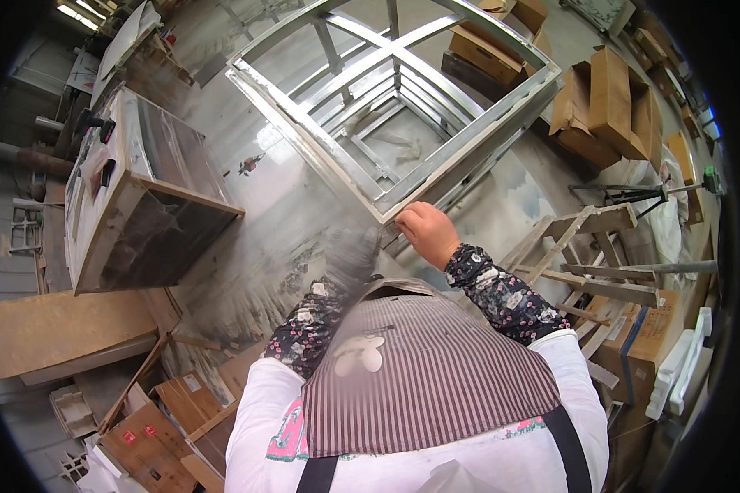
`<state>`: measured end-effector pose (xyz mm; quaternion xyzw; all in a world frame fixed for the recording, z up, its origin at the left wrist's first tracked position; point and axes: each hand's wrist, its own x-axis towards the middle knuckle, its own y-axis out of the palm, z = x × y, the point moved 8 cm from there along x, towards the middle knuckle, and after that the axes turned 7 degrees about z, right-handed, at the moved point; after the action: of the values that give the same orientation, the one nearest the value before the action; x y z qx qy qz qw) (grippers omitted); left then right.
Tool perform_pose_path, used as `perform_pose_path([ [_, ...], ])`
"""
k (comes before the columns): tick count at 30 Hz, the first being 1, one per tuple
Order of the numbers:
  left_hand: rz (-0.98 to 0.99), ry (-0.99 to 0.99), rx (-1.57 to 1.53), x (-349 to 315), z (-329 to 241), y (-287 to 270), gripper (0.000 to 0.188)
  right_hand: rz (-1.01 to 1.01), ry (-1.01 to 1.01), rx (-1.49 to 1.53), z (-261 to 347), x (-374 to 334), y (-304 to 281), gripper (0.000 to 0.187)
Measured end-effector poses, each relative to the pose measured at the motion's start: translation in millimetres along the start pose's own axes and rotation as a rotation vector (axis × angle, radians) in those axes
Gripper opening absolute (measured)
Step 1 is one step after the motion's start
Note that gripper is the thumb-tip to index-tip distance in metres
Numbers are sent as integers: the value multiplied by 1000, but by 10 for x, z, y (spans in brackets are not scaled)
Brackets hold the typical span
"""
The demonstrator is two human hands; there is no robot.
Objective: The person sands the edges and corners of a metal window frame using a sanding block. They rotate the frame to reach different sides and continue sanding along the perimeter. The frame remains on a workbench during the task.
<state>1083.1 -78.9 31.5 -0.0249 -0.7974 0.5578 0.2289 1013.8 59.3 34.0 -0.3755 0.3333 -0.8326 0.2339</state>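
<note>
1. At far left, a brown board (66,329) lies flat, with cardboard boxes (144,448) below and to its right
2. Just above it stands a box-shaped unit (160,230) with dark side panels and pale edges; a dark drill (95,126) rests on its top
3. To the right, a small orange-and-dark object (251,164) lies on the dusty floor (263,205)
4. The left hand (352,256), blurred and greyish, is near the metal frame's closest corner; I cannot tell whether its grip is apart or together
5. The metal frame (395,51), silvery with crossed bars on top, stands on the floor directly ahead of the person
6. The right hand (429,232), bare, has bent fingers at that corner; whether its grip is clamped there cannot be told
7. At right are open cartons (612,111) and, lower, a wooden framework (588,238)
</note>
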Motion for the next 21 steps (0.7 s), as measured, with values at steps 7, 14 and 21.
perform_pose_path([
  [7, 218, 2, 94, 77, 42, 149, 12, 54, -33, -86, -62, 12, 101, 10],
  [14, 386, -192, 76, -5, 246, 517, 11, 134, -42, -111, -115, 22, 199, 9],
  [21, 128, -104, 47, -12, 101, 175, 14, 65, -4, -39, 17, 41, 31, 10],
])
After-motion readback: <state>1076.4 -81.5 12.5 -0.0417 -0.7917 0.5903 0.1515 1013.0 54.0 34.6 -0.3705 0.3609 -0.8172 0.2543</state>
